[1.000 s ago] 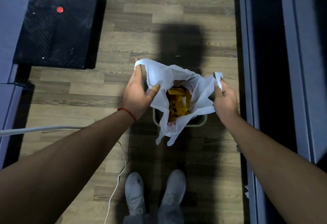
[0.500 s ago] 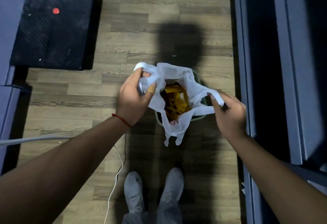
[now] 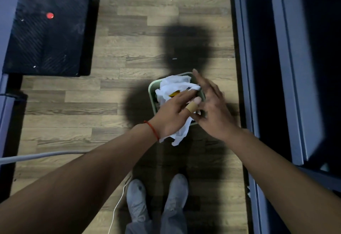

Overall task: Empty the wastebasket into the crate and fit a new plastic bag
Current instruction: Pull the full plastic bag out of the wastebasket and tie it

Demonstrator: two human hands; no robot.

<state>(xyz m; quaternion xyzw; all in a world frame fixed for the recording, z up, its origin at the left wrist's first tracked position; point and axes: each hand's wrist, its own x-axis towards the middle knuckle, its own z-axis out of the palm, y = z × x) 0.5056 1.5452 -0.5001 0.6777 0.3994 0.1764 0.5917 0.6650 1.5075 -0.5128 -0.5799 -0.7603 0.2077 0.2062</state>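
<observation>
Down on the wood floor [image 3: 129,49], the green wastebasket [image 3: 151,93] holds the white bag [image 3: 173,86], crumpled over yellow waste. Left hand [image 3: 171,115] presses bag plastic, its grip unclear; right hand [image 3: 212,108] hovers flat, fingers spread, probably bunching the mouth for lifting.

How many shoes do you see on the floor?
2: the left shoe and the right shoe stand side by side at the bottom, below the wastebasket. None seem hidden.
</observation>
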